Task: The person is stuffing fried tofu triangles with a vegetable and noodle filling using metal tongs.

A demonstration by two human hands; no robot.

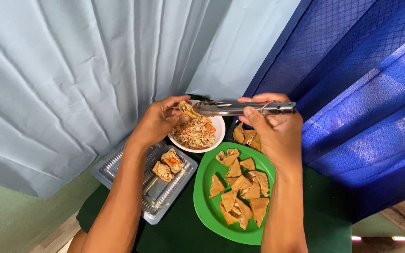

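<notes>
The left hand [158, 122] pinches a fried tofu triangle [188, 110] between thumb and fingers, holding it just above the far rim of a white bowl [218, 133] filled with shredded vegetable filling [195, 132] flecked with orange carrot. The right hand [275, 129] is closed around the handle end of metal tongs [240, 108], which lie level with their tips meeting the held tofu piece; the tong arms are drawn close together. The bowl sits toward the far edge of the dark green surface [324, 220]. Nearer the person, a round green plate [205, 201] carries a heap of plain fried tofu triangles [242, 192]. To the left of the plate, a clear plastic tray [118, 164] holds two stuffed tofu pieces [167, 165], one showing carrot in its opening. Behind the right hand, more fried tofu [247, 137] lies in a dark container, partly hidden by the wrist. Pale blue and deep blue curtains hang beyond the far edge.
</notes>
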